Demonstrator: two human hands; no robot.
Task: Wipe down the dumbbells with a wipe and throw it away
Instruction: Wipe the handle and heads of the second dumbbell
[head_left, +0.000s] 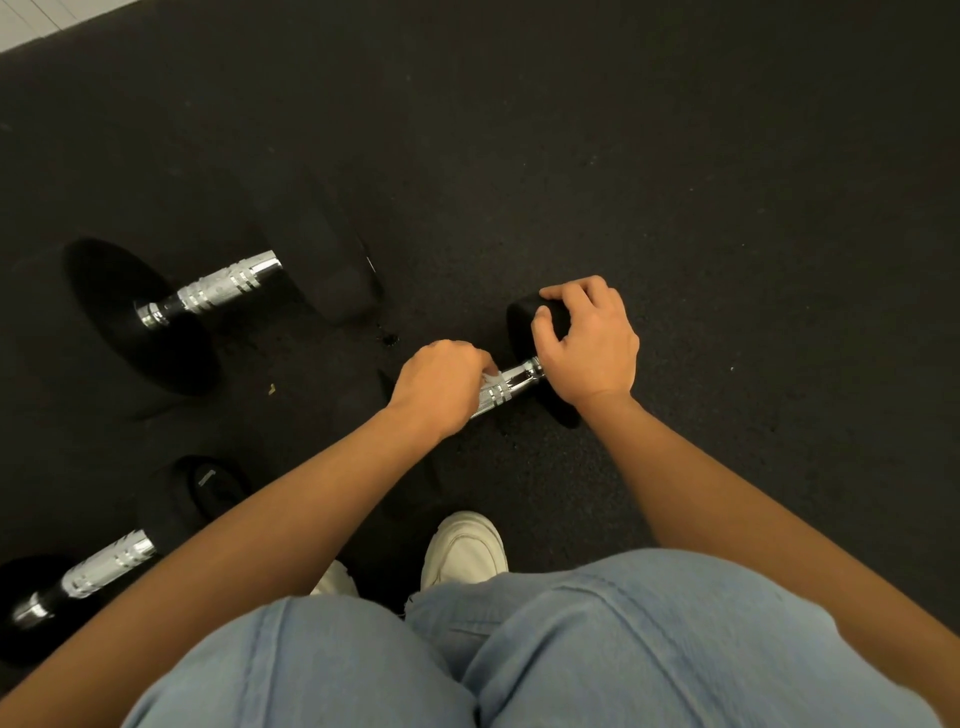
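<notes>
Flooring (675, 156) of dark speckled rubber fills nearly the whole view, with a pale strip (31, 21) of lighter floor showing only at the top left corner. Light blue jeans (623, 649) cover the person's bent legs along the bottom edge, and both bare forearms reach forward from there. A large dumbbell (223, 286) lies on the flooring at the upper left, its knurled chrome handle running between two broad black heads. A second dumbbell (109, 564) lies at the lower left, its handle also chrome, and its nearer end is partly hidden behind the left forearm. A small dumbbell (511, 384) lies near the centre, just ahead of the feet and well apart from the other two, its handle angled from lower left to upper right. A white shoe (465, 551) stands flat on the flooring below it, and the toe of the other shoe (335, 579) shows just beside the left forearm. The right grip (587, 345) rests on the far black head of the small dumbbell, fingers curled over its top and the thumb down near the chrome collar. The left grip (441, 387) is closed round the handle of the same dumbbell, knuckles up, fingers wrapped tight. A white wipe (490, 375) is held inside that closed hand against the handle, and only a small crumpled edge shows at the fingertips. A tiny yellowish scrap (271, 387) lies on the flooring between the large dumbbell and the left grip.
</notes>
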